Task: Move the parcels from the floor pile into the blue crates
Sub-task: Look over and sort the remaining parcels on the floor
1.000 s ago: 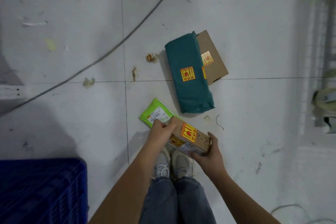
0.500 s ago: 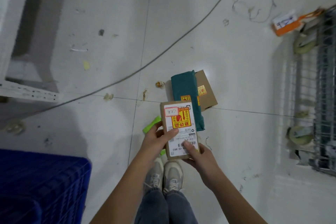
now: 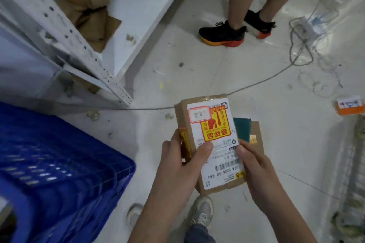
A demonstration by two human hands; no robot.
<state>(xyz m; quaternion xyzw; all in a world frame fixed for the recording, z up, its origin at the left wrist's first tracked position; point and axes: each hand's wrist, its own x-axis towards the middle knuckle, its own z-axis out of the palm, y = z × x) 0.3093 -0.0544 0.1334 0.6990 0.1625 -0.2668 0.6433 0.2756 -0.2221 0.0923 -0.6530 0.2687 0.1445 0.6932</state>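
A: Two hands on one box (image 3: 211,144) now. The left hand (image 3: 181,165) has its thumb curled over the label and fingers behind; the right hand (image 3: 258,169) clasps the opposite edge.

B: What changed?

A: A second ago the box was low, just above the shoes. Now it is lifted, label up, and the view has swung up to take in a shelf (image 3: 83,41) and another person's feet (image 3: 223,33).

B: And the crate (image 3: 65,163)?

A: Left of the grip, near, more of it showing than before. I judge the box is ready to go in.

B: What remains?

A: Just beyond the grip, on the floor (image 3: 296,144), the green parcel (image 3: 242,127) and brown parcel (image 3: 255,138) wait.
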